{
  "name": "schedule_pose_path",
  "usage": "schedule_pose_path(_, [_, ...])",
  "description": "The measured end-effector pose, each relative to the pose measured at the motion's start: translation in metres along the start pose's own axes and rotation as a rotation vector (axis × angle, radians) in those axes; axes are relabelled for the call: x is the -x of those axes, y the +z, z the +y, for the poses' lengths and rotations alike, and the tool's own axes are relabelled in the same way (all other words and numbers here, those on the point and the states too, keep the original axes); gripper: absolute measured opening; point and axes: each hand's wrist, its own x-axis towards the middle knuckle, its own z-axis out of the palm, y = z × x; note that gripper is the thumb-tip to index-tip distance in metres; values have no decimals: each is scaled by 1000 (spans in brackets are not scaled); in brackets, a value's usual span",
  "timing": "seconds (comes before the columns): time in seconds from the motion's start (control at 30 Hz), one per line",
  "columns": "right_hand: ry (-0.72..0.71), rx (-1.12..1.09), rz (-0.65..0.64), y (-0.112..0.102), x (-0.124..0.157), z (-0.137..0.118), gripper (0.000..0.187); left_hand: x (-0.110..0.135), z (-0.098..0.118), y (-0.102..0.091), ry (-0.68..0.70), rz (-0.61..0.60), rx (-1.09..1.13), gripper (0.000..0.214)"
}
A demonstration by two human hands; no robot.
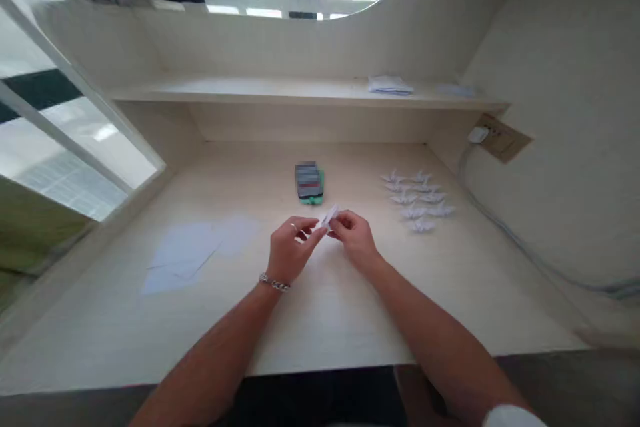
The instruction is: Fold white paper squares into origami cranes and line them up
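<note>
The left hand (291,250) and right hand (356,235) are pinching a small white paper (330,215) between them, both nearly closed; they're apparently folding it (fiddly work); folded papers (406,199) are resting on the surface (350,320) to their right; further creasing would be calling for steady pinching.

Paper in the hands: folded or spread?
Folded: the white paper shows as a small, narrow, angular piece between left hand and right hand.
</note>
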Motion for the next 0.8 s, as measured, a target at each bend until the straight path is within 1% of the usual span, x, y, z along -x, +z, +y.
schedule_pose_path(0.1, [-3, 16, -1, 2, 3, 3, 28, 0, 1, 3, 5, -44, -5, 18])
schedule_pose_path(0.17, [-5, 48, 6, 2, 4, 4, 28, 0, 2, 5, 13, -50, -26, 14])
schedule_pose_path(0.33, [-14, 131, 29, 3, 4, 6, 26, 0, 4, 5, 64, -8, -85, 12])
schedule_pose_path(0.47, [-20, 156, 24, 3, 3, 7, 26, 0, 3, 4, 50, 18, -23, 10])
schedule_pose_path(0.6, [-52, 195, 5, 2, 2, 8, 24, 1, 2, 5, -25, 6, 18, 11])
schedule_pose_path(0.7, [-73, 232, -21, 2, 3, 9, 22, 2, 0, 5, -125, -31, 56, 14])
schedule_pose_path(0.8, [-74, 252, -45, 2, 4, 8, 23, 1, -3, 6, -252, -65, 174, 22])
